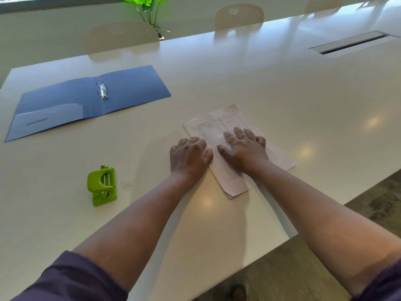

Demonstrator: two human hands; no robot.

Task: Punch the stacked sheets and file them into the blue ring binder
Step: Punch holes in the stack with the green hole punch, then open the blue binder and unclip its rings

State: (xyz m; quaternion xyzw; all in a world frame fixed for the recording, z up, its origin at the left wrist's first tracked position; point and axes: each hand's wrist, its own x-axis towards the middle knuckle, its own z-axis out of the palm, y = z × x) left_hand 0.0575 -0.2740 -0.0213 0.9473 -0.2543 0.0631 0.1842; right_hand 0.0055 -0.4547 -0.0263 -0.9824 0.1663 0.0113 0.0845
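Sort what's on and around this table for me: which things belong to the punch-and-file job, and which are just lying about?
For the job:
- stacked sheets, under both hands: left hand at the edge, right hand flat on top
- green hole punch
- blue ring binder, lying open

Just there:
- potted plant
- chairs
- cable slot in the table

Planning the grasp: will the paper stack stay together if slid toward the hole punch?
Probably not as one block: the paper stack is loose, its near corner edges already fanned. Likely floppy when lifted, being thin. The glossy table looks slick, so sheets may shear apart.
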